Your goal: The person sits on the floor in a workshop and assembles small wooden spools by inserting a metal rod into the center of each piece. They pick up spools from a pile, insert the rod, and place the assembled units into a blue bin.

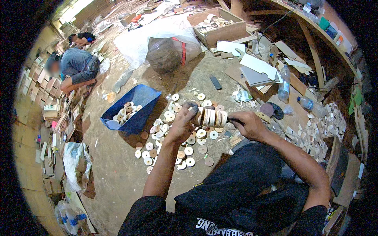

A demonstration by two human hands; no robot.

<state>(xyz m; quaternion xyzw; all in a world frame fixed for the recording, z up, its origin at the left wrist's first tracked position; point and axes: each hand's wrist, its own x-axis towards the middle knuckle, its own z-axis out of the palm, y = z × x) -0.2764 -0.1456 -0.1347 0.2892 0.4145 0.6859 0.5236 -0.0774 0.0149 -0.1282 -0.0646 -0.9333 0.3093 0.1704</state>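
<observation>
A row of round wooden discs (212, 117), pale and brown, is held sideways between my two hands. My left hand (183, 122) closes around the row's left end. At its other end my right hand (251, 125) grips a dark thin rod (233, 119) that meets the discs; whether it runs through the whole row is hidden. On the floor below and around my hands lie several loose discs (189, 150) with centre holes. Left of them stands a blue scoop-shaped container (146, 104) with more discs (126, 111) inside.
A wooden crate (224, 33) of pieces stands at the back, near a stuffed clear sack (165, 55). Board offcuts (258, 67) and plastic bottles (284, 83) lie at right. A white plastic bag (76, 165) is at left. Another person (76, 65) crouches at far left.
</observation>
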